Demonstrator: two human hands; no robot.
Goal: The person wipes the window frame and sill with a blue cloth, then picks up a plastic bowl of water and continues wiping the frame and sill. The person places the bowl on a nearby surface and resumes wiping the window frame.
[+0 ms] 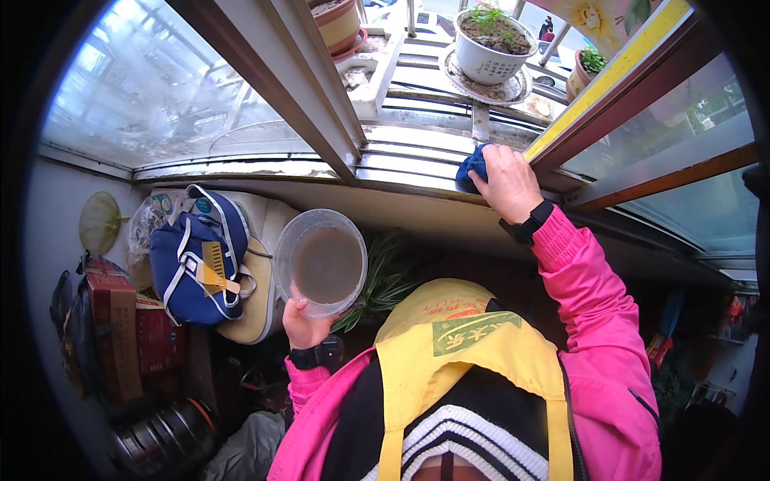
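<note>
My left hand (305, 321) grips the rim of a clear plastic tub (285, 264) from its near side. Murky brown water (329, 264) fills part of the tub. Up at the window, my right hand (510, 181) presses a bunched dark blue cloth (473, 168) onto the metal sliding-window track (415, 157). The cloth lies at the track's right part, close to the yellow-edged sash (607, 78). Its underside is hidden by my fingers. Several parallel rails run left from the cloth to the brown window frame (325, 138).
Beyond the track, a white flowerpot (494, 60) with seedlings stands on a saucer, near a foam box (376, 78) and a terracotta pot (337, 27). A spiky plant (385, 276) grows below the sill. Leftward are a blue backpack (174, 258) and red cartons (111, 324).
</note>
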